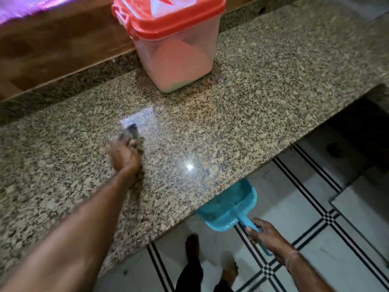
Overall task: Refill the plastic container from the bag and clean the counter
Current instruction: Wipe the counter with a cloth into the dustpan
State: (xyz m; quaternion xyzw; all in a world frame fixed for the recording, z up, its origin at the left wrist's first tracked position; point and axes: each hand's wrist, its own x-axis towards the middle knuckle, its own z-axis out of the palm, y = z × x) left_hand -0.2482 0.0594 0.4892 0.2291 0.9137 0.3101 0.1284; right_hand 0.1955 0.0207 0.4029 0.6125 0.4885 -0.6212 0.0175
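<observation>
Grip tight: my left hand (124,153) holds a small brush (132,130), my right hand (266,233) holds the blue dustpan (228,209).
I should sweep toward the pan under the counter (252,102) edge; the plastic container (171,42) sits closed at the back.

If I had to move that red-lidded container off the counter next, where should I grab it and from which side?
Probably by the body just under the red lid, hands on opposite side walls, coming from the near counter edge. The plastic container stands upright with the lid shut and tapers toward its base, so the rim above should stop slipping. The near side of the counter is open; a wooden ledge sits behind.
</observation>
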